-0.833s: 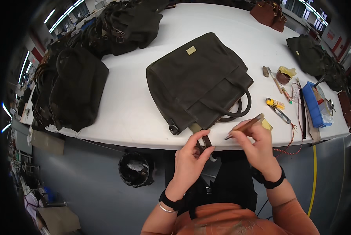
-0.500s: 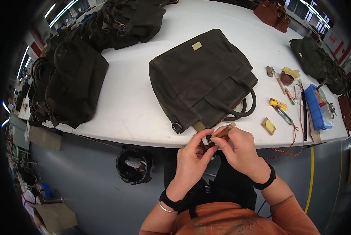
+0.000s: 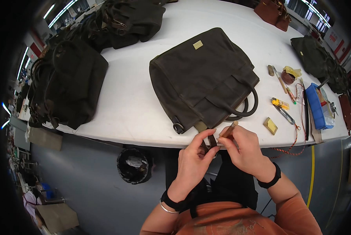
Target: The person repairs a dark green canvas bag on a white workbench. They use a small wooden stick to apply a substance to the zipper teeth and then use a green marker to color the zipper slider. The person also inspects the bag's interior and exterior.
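A dark olive handbag (image 3: 195,78) lies flat on the table, its handles toward the right and a small gold plate near its far edge. From its near end, zipper tape (image 3: 212,140) with metal teeth runs over the table edge. My left hand (image 3: 194,158) pinches this zipper end between thumb and fingers. Close beside it, my right hand (image 3: 246,152) is closed round a wooden-handled tool (image 3: 233,126). The handle sticks up past my fingers; its working end is too small to make out near the zipper.
More dark bags (image 3: 73,84) are heaped at left. At right lie a yellow block (image 3: 270,126), a yellow-handled cutter (image 3: 280,103), snips (image 3: 285,114) on a cord, and a blue bin (image 3: 316,105). A black-lined waste bin (image 3: 134,165) stands below the table edge.
My right hand has shifted slightly right, away from the zipper, with the wooden-handled tool. More of the zipper teeth now shows beside my left fingers, which keep their pinch.
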A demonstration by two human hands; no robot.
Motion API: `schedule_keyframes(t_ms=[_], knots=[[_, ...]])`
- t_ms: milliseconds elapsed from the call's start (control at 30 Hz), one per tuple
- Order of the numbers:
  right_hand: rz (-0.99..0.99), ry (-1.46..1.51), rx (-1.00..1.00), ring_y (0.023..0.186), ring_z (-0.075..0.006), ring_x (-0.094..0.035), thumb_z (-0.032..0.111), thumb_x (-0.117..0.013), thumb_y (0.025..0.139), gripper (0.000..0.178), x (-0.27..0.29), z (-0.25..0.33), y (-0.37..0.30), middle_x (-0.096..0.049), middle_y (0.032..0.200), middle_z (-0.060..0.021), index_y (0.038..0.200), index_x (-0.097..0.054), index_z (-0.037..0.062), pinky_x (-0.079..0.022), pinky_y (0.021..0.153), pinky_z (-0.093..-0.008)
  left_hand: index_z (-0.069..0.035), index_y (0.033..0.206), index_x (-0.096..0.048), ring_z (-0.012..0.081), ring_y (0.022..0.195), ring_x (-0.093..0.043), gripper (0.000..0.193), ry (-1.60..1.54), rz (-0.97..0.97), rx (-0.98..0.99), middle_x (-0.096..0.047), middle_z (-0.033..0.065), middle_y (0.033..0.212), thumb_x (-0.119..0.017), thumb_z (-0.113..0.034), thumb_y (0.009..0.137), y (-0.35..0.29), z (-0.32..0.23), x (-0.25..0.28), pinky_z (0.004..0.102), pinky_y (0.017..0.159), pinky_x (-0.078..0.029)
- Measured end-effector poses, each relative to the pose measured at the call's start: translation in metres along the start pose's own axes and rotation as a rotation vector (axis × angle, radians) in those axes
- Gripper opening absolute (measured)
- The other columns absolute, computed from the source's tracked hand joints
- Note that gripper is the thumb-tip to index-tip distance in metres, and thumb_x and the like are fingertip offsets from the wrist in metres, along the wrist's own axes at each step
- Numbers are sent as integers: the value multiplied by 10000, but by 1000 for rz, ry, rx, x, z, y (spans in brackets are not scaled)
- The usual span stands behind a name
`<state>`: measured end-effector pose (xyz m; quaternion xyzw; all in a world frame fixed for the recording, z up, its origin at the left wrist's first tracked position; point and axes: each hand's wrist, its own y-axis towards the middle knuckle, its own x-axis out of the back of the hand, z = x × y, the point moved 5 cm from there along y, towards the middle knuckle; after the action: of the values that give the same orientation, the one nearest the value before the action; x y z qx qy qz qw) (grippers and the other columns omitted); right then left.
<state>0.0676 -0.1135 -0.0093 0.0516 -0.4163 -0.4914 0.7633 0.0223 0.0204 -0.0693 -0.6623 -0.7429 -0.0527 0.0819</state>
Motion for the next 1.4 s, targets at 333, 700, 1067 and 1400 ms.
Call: schedule_keyframes(t_ms=[333,700,1067,1400], knots=[[58,-10,50,690,-331,-603,35,-648,877,128,-5,2,7,-591,796,-151,961,-565,-15,-476,602,-392,6,1310,-534,62,675,-662,463,42,-3,20,-654,27,699,-691,8,874,-1,-1,1,200,601,-512],[82,4,36,680,-339,-601,63,-640,895,124,-9,2,13,-591,774,-156,932,-553,-17,-471,592,-389,-7,1316,-535,53,627,-645,474,40,-11,9,-578,-1,606,-684,11,867,-1,-1,1,196,569,-483],[102,24,17,683,-346,-599,31,-629,888,109,-8,-1,15,-583,778,-160,928,-538,-14,-469,589,-396,-3,1298,-545,53,620,-646,457,45,-27,2,-585,5,593,-693,-3,866,0,0,1,194,571,-486],[94,0,45,675,-348,-582,60,-635,889,122,-9,1,16,-567,764,-158,948,-559,-15,-462,592,-407,17,1294,-535,48,616,-631,452,78,-23,-15,-600,18,621,-681,12,866,0,0,1,222,596,-535]])
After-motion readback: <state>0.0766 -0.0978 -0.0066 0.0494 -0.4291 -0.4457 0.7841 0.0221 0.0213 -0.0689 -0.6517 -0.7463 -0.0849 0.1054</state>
